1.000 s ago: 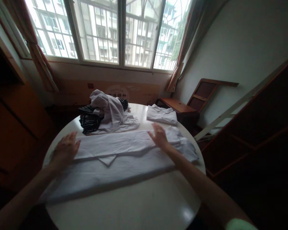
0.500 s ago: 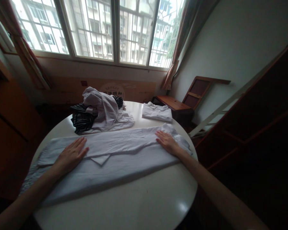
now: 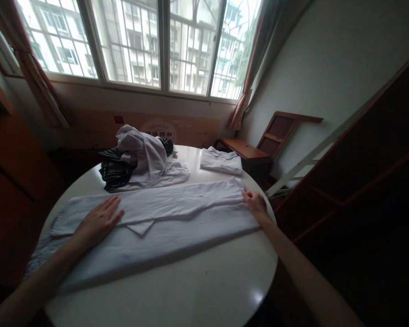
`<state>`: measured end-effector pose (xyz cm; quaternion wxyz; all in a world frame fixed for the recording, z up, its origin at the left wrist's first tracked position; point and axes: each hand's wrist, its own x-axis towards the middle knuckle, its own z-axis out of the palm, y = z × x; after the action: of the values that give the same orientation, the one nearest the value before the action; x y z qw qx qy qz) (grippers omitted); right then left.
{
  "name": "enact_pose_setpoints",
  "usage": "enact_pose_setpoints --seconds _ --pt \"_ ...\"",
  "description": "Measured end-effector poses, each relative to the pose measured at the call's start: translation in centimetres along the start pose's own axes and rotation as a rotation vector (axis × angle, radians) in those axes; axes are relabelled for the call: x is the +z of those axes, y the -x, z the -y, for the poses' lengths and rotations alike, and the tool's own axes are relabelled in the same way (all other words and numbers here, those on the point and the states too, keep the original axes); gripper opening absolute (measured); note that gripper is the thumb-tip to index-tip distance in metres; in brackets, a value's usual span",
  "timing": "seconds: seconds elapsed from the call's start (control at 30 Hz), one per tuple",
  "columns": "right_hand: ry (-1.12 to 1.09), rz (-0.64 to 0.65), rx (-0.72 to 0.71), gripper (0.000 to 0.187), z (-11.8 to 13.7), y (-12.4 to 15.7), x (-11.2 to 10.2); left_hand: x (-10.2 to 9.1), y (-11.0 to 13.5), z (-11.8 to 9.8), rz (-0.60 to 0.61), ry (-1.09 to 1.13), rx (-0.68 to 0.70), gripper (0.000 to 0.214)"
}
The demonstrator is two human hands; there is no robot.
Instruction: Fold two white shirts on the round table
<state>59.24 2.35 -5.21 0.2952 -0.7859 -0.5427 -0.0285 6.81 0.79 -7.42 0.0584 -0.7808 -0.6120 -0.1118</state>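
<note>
A long white garment [image 3: 177, 218] lies folded into a strip across the round table, with a gathered edge at its left end. A small pointed flap of its cloth sticks out near the middle. My left hand [image 3: 100, 220] rests flat on the left part of the garment, fingers stretched out. At the right end, my right hand [image 3: 255, 203] has its fingers curled closed on the cloth. Part of the garment's right edge is hidden behind that hand.
Behind the garment, a heap of crumpled white and black striped clothes [image 3: 145, 156] lies on the white table [image 3: 204, 281]. A folded white shirt [image 3: 221, 160] sits at the back right. Beyond the table stand a wooden chair [image 3: 248, 147] and a light ladder-like frame [image 3: 300, 168].
My right hand has slid right to the garment's end and gone from flat to closed on the cloth. My left hand has stayed in place.
</note>
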Motion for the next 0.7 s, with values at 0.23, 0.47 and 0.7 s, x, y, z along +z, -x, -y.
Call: enact_pose_setpoints --seconds 0.23,0.47,0.7 --pt "-0.075 0.067 -0.028 0.02 0.5 0.3 -0.3 0.0 0.0 0.0 -0.014 0.01 -0.006 0.061" --pt "0.119 -0.044 -0.11 0.011 1.0 0.8 -0.1 -0.4 0.2 -0.3 0.014 0.012 -0.034 0.061" --pt "-0.065 0.035 -0.591 0.035 0.5 0.8 0.6 -1.2 0.9 0.1 0.018 0.025 0.013 0.058"
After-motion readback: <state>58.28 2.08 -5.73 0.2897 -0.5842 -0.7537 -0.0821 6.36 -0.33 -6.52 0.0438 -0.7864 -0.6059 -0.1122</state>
